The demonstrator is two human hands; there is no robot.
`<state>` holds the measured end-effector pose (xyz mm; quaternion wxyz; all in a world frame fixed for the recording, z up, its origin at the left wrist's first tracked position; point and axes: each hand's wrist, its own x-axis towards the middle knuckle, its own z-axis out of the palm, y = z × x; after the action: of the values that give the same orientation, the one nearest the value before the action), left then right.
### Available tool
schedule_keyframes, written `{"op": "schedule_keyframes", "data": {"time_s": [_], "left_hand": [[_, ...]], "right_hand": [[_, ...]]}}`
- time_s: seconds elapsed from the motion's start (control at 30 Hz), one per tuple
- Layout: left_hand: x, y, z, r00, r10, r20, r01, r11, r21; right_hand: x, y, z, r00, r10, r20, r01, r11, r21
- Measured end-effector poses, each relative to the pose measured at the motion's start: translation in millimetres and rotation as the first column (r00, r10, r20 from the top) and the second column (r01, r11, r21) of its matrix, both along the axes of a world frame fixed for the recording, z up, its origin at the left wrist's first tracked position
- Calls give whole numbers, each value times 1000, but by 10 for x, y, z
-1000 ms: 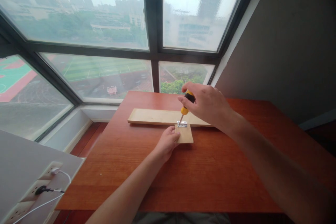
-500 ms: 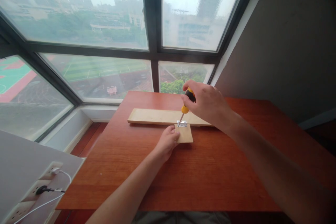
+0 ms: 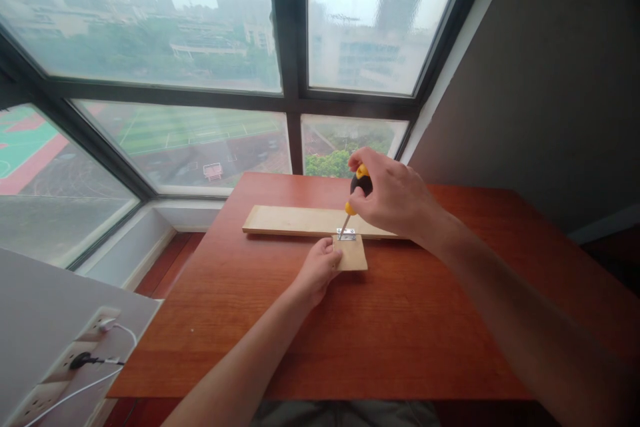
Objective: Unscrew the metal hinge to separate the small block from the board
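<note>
My right hand [image 3: 393, 192] is closed round the yellow and black handle of a screwdriver [image 3: 361, 181], which slants down to the left. Its tip meets the left part of a small silver hinge [image 3: 347, 234]. The hinge spans a small square wooden board [image 3: 353, 256] and a long pale wooden board [image 3: 295, 219] behind it. My left hand [image 3: 320, 268] pinches the small board at its left edge, thumb on top and the other fingers partly hidden beneath. Part of the long board lies behind my right hand and wrist.
The boards are over a reddish-brown wooden table [image 3: 240, 333]. Large windows [image 3: 200, 140] stand behind it, and a grey wall [image 3: 525, 80] rises at the right. Wall sockets [image 3: 75, 360] with plugged-in cables are at the lower left, beside the table's edge.
My right hand's fingers have shifted slightly round the screwdriver handle. The tip stays on the hinge, and my left hand keeps its hold on the small board.
</note>
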<state>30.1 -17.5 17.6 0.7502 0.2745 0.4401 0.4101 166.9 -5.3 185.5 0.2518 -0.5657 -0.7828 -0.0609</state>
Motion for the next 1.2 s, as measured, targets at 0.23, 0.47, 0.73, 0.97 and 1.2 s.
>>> {"op": "schedule_keyframes", "data": {"time_s": [0.23, 0.47, 0.73, 0.97, 1.2], "left_hand": [[-11, -8, -19, 1000, 5, 21, -5, 1000, -6], [-18, -12, -12, 1000, -1, 26, 1, 1000, 5], [-12, -7, 0, 1000, 0, 9, 0, 1000, -3], [-14, 0, -15, 1000, -4, -6, 4, 1000, 8], [-9, -2, -8, 1000, -1, -8, 1, 1000, 0]], "right_hand": [[5, 7, 30, 997, -73, 35, 72, 997, 18], [11, -5, 37, 998, -40, 47, 39, 999, 17], [-10, 11, 40, 996, -58, 66, 56, 998, 25], [-25, -15, 75, 997, -38, 73, 38, 999, 6], [-6, -5, 68, 998, -27, 59, 26, 999, 18]]}}
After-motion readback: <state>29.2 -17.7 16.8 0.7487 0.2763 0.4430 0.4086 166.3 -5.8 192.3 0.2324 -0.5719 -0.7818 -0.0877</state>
